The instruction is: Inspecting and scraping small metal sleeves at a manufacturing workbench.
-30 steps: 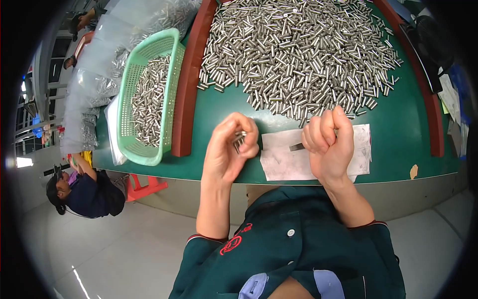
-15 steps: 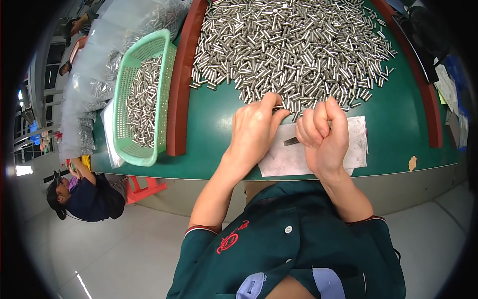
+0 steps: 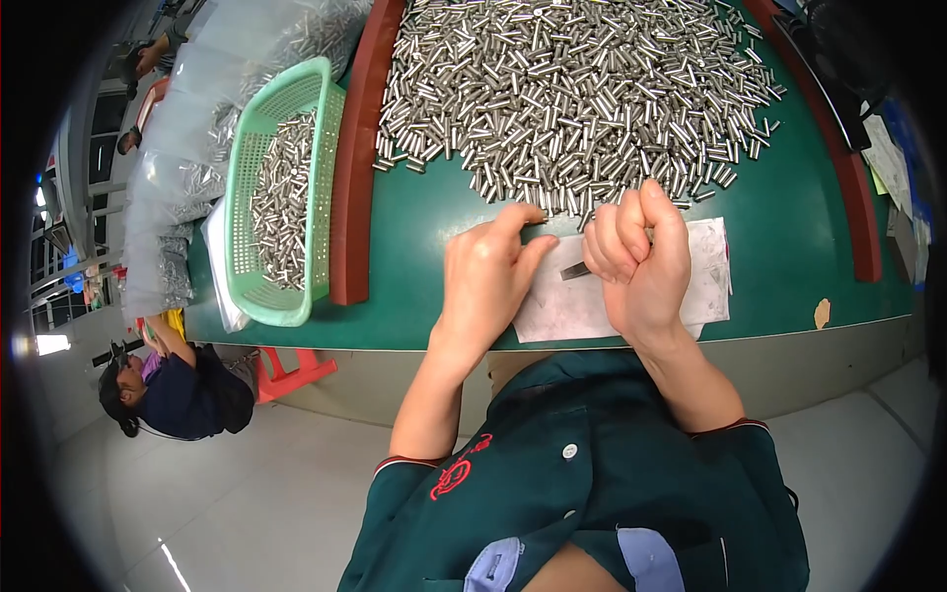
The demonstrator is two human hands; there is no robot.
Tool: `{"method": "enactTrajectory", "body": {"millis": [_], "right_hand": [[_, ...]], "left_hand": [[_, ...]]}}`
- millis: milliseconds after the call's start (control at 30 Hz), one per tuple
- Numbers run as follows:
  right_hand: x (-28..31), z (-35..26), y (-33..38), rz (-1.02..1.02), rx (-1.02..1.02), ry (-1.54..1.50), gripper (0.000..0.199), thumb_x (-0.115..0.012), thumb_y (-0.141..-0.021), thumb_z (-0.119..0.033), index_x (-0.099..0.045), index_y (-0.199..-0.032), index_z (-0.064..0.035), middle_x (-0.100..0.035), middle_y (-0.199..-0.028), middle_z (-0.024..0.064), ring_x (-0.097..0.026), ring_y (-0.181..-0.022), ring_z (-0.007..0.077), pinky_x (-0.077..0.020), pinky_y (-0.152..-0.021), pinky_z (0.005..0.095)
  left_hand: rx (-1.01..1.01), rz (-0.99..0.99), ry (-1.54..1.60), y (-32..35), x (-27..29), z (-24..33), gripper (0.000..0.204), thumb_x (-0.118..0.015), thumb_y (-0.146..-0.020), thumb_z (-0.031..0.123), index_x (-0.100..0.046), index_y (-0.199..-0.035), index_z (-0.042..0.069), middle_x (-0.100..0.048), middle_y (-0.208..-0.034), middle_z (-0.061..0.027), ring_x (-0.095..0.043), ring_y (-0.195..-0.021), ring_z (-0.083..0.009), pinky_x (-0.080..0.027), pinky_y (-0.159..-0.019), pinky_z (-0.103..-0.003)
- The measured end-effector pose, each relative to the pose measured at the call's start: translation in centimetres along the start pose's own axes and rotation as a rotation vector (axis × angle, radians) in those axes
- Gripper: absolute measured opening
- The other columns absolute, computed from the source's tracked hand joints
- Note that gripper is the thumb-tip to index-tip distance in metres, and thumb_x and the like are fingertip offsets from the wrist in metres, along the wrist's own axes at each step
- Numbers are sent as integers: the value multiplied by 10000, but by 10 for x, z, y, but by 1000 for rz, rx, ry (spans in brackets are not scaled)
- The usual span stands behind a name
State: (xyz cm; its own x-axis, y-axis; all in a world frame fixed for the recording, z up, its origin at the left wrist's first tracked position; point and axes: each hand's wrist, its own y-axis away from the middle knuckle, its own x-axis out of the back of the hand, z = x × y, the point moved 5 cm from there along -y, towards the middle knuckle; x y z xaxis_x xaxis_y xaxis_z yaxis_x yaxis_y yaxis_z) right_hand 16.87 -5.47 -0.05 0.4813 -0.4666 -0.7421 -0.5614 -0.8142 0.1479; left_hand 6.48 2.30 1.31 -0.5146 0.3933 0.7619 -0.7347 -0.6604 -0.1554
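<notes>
A wide heap of short, shiny metal pins (image 3: 582, 89) covers the far middle of the green table. My left hand (image 3: 483, 276) is at the heap's near edge, thumb and index finger apart, with nothing visible between them. To its right, my right hand (image 3: 643, 261) is curled closed above a smudged white paper (image 3: 552, 318). From the left side of that fist sticks the flat end of a dark metal tool (image 3: 574, 270). The fingers hide the rest of the tool, so I cannot tell its kind.
A green plastic basket (image 3: 286, 317) of similar pins stands left of a red-brown rail (image 3: 352, 227). Another rail (image 3: 860, 227) edges the right side. Clear bags (image 3: 163, 197) of metal parts line the far left. Beyond the table, a person (image 3: 187, 390) sits near a red stool (image 3: 281, 380).
My left hand has drawn slightly back from the pins, and its thumb and index finger have spread. My right hand stays closed on the tool, nearly in place.
</notes>
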Motion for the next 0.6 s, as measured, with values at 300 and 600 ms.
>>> {"method": "enactTrajectory", "body": {"millis": [300,600], "right_hand": [[1,-2,1,-4,6,-52,428,-294,-917,-237,-266,-507,-117,-270,-425,-10,-206,-392,70,-178,-373,227],[-1,0,0,-18,-11,1,421,-252,-915,-258,-264,-511,-139,-251,-415,-25,-170,-375,77,-191,-386,233]], "left_hand": [[461,-109,1167,9,-5,-25,89,-492,-862,112,-508,-852,25,-473,-624,-14,-348,-494,-40,-281,-437,-187],[504,-179,1336,30,-4,-30,52,-555,-813,41,-522,-853,47,-559,-686,-53,-326,-478,-21,-249,-426,-170]]}}
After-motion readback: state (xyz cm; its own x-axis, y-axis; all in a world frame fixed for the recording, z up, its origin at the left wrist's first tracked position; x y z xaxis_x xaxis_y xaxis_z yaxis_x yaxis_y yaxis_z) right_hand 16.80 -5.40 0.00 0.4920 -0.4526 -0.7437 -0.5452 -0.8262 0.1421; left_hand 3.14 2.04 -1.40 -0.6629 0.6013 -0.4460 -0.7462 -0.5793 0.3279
